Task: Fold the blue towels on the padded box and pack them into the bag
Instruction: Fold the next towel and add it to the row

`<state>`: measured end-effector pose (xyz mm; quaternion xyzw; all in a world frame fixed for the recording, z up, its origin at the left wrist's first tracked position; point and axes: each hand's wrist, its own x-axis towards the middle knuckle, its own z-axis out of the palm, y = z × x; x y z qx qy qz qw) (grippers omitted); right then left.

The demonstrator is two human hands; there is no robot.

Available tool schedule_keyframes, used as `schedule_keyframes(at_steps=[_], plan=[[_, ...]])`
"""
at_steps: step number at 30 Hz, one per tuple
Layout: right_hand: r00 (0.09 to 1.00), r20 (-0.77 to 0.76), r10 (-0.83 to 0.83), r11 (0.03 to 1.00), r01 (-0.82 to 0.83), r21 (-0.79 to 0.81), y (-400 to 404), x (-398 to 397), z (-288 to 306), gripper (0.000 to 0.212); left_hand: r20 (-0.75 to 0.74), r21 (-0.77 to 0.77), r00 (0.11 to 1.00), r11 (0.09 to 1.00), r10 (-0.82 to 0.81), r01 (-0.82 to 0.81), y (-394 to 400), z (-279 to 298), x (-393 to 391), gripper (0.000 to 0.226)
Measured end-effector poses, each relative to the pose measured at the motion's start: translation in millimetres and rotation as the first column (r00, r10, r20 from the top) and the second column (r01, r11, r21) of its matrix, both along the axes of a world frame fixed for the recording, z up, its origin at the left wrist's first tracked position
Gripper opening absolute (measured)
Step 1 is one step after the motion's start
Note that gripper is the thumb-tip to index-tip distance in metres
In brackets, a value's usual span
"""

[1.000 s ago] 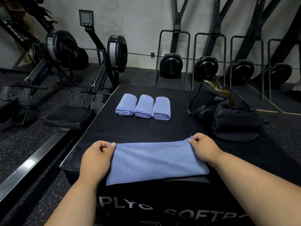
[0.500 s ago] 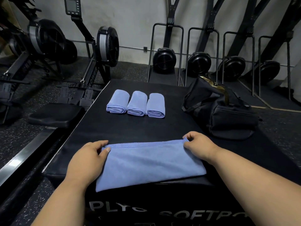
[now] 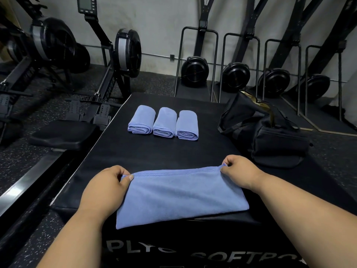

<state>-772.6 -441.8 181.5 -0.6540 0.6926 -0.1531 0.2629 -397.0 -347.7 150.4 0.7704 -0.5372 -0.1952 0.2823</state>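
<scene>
Blue towel [image 3: 179, 196] is lying flat on the near end of the box [image 3: 173, 151], folded into a wide strip that runs left to right, its near edge right at the box's near edge. Both hands have a hold of the far edge. The left hand [image 3: 105, 187] has its grip pinched on the far left corner, thumb on top of the cloth and fingers curled in behind. The right hand [image 3: 238, 172] is pinching the far right corner the same way, with a little bit of fabric bunched up between the fingertips. So the towel sits between the two hands and stretches back toward the person from them.

Further out on the box, three rolled towels [image 3: 163, 122] sit in a tidy row, side by side and touching, open ends facing near. The bag [image 3: 270, 132] is black, slumped on the far right part of the box, right of the rolls, with its top gaping open.

Rowers [image 3: 108, 60] stand off to the left on the floor, and black fan-wheel machines [image 3: 195, 71] line the far wall.
</scene>
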Motion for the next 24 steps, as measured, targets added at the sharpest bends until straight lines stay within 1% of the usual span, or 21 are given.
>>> schedule_keyframes(at_steps=[5,9,12,15,21,23,24], plan=[[0.989,0.141,-0.054,0.989,0.072,-0.127,1,-1,1,0.017,-0.082,-0.059,0.997,0.998,0.007,-0.012,0,2,0,0.019],[0.968,0.227,-0.112,0.974,0.152,-0.169,-5,2,-6,0.018,-0.113,-0.125,0.993,0.991,0.035,-0.049,-4,0,-5,0.019],[0.959,0.244,-0.144,0.978,0.176,-0.112,-11,4,-13,0.016,-0.096,-0.146,0.994,0.987,0.053,-0.066,-8,-2,-7,0.021],[0.957,0.243,-0.16,0.982,0.18,-0.063,-15,4,-18,0.015,-0.086,-0.107,0.993,0.99,0.078,-0.087,-10,-3,-7,0.023],[0.971,0.192,-0.143,0.987,0.154,-0.043,-21,6,-18,0.012,-0.038,-0.089,0.987,0.983,0.157,-0.16,-16,-5,-12,0.022],[0.976,0.18,-0.125,0.992,0.127,-0.004,-23,7,-17,0.002,-0.041,-0.084,0.986,0.983,0.16,-0.163,-17,-6,-11,0.02],[0.98,0.169,-0.108,0.994,0.106,0.026,-24,7,-14,0.01,-0.048,-0.08,0.987,0.985,0.152,-0.156,-18,-5,-11,0.018]])
